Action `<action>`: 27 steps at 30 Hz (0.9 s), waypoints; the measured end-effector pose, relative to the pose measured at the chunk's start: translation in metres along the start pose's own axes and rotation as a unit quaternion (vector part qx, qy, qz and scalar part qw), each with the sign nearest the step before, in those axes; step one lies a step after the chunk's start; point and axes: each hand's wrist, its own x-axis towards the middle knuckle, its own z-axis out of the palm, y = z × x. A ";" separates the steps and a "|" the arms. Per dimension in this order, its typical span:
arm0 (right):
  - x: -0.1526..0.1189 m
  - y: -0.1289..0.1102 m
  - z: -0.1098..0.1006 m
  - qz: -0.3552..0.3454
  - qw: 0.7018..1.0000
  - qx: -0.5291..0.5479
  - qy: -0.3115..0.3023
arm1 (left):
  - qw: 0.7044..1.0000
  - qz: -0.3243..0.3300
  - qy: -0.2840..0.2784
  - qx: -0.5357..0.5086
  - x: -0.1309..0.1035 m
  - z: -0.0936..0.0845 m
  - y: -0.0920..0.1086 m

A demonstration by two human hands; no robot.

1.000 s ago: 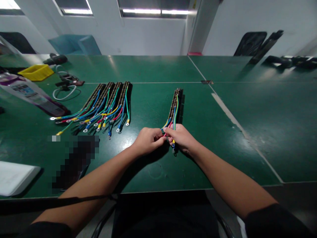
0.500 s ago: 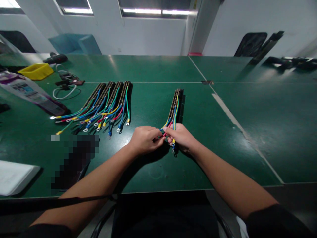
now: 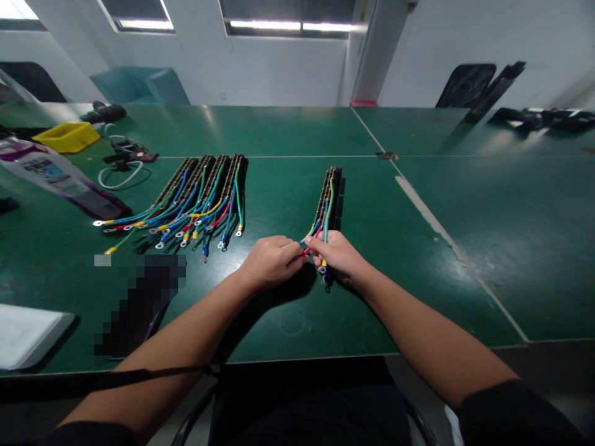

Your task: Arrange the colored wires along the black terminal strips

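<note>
A dark terminal block (image 3: 326, 192) lies on the green table, with blue, red, yellow and green wires running from it toward me. My right hand (image 3: 338, 255) is closed around several of these wires; ring terminals (image 3: 324, 271) stick out below its fingers. Beside it, my left hand (image 3: 274, 260) pinches wires at the near left of the block, a red one (image 3: 307, 251) among them. Its fingertips almost meet those of the right hand and partly hide the wire ends. To the left, several similar wired terminal blocks (image 3: 231, 179) lie side by side.
A phone-like dark object (image 3: 139, 310), blurred out, and a white box (image 3: 32, 334) lie at the near left. Farther off are a purple-and-clear bottle (image 3: 60, 176), a yellow bin (image 3: 67, 136) and a white cable (image 3: 121, 179). A tape strip (image 3: 427, 217) crosses the table (image 3: 502, 217).
The left fingers have closed in more tightly on the wires. The right hand keeps its grip, and the terminal block stays in place. The view has shifted slightly.
</note>
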 end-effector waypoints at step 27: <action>0.005 0.004 -0.003 -0.017 0.999 -0.013 -0.028 | 0.995 -0.001 0.002 -0.095 -0.001 0.007 -0.008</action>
